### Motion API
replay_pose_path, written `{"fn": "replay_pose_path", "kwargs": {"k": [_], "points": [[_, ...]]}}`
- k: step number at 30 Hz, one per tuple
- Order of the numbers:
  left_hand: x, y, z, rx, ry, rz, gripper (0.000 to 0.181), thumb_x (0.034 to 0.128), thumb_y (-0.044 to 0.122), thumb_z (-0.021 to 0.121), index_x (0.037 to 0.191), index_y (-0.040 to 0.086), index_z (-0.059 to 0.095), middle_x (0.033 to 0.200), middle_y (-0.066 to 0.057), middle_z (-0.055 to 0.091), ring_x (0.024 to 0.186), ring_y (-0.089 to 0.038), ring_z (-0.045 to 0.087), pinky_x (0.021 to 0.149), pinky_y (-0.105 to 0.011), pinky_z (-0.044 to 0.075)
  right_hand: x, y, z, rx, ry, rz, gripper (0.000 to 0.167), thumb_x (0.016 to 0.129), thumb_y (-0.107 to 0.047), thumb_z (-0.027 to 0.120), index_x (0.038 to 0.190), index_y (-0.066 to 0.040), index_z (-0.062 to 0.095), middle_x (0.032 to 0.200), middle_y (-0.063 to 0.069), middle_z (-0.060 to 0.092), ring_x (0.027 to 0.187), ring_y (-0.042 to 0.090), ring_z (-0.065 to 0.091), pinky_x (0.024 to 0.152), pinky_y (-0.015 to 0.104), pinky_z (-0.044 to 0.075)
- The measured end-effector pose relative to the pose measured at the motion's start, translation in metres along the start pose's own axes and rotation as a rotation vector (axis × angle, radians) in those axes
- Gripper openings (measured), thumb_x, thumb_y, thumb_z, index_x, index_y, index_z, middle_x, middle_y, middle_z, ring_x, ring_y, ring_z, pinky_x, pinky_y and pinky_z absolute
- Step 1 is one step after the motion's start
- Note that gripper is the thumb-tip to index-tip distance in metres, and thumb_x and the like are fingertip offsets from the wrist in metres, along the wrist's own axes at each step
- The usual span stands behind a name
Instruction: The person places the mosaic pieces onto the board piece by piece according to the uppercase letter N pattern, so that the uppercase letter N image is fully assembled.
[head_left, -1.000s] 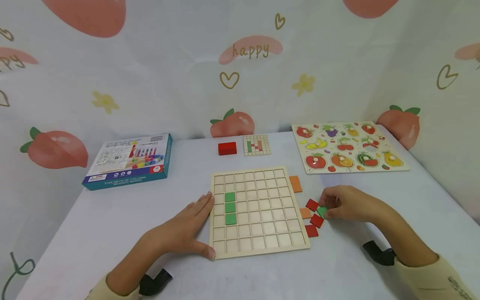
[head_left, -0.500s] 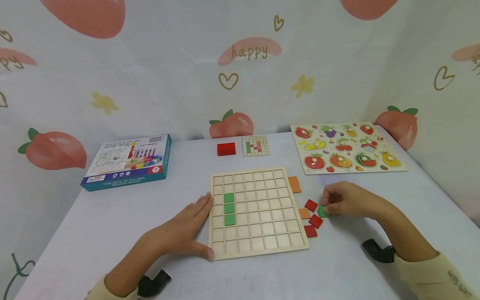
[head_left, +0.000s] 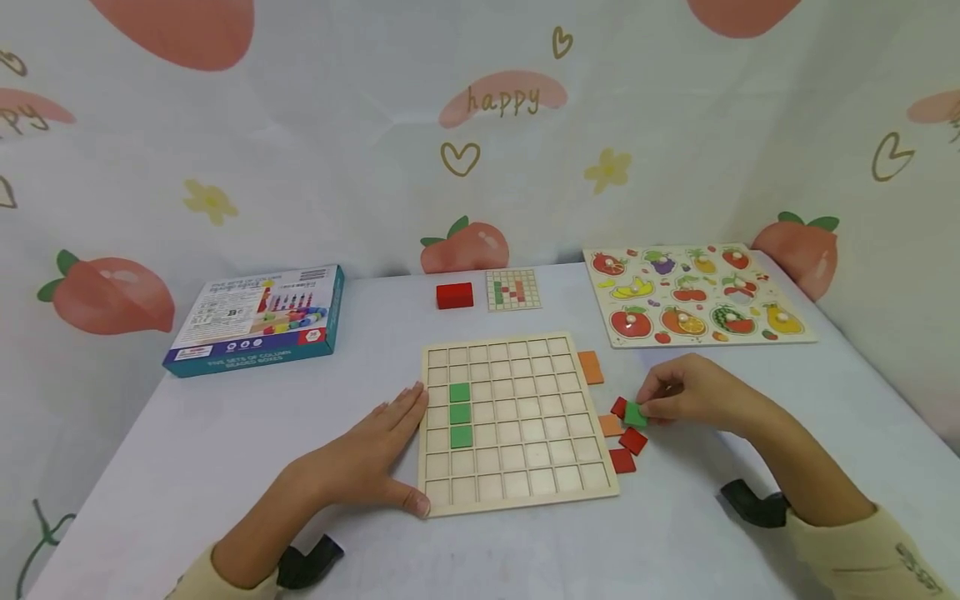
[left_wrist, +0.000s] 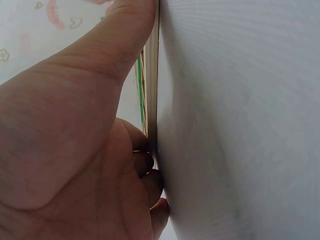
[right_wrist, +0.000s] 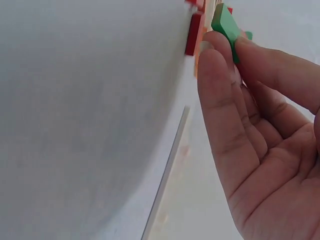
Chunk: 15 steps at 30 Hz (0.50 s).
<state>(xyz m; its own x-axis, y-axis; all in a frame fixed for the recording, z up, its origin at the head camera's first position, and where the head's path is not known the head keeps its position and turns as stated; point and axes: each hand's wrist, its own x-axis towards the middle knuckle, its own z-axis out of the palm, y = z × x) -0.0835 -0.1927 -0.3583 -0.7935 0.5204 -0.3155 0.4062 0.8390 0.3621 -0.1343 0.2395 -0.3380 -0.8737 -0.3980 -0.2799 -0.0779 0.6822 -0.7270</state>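
A wooden grid board (head_left: 525, 425) lies in the middle of the table, with three green square tiles (head_left: 460, 413) stacked in one column of its cells. My left hand (head_left: 367, 458) rests along the board's left edge, fingers fairly straight and thumb at the near corner. To the right of the board, my right hand (head_left: 693, 400) pinches a green tile (head_left: 635, 415) between thumb and fingers. In the right wrist view that green tile (right_wrist: 226, 27) is tilted at the fingertips. Red tiles (head_left: 633, 441) and orange tiles (head_left: 591, 367) lie beside the board's right edge, one red partly hidden.
Behind the board are a red block (head_left: 454, 296) and a small pattern card (head_left: 513, 290). A bead-set box (head_left: 255, 321) lies at the back left, a fruit puzzle board (head_left: 697, 296) at the back right. A printed cloth (head_left: 337, 125) hangs behind the table.
My right hand has lifted the green tile off the table and brought it slightly up and left, over a red tile. The left hand stays on the board's edge.
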Motion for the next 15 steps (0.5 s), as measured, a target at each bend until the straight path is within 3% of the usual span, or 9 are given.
{"fn": "replay_pose_path", "kwargs": {"k": [15], "points": [[0.000,0.001,-0.001,-0.015,-0.009,-0.009,0.136,0.0646,0.079,0.072,0.161,0.005,0.010,0.168,-0.008,0.002,0.153,-0.025,0.000,0.121,-0.050,0.010,0.008,-0.031,0.022,-0.007,-0.034,-0.106,0.004,0.088,-0.011,0.078,0.086,-0.011,0.074,0.078,-0.001,0.069,0.076,0.020,0.061,0.066,0.032,0.055]]}}
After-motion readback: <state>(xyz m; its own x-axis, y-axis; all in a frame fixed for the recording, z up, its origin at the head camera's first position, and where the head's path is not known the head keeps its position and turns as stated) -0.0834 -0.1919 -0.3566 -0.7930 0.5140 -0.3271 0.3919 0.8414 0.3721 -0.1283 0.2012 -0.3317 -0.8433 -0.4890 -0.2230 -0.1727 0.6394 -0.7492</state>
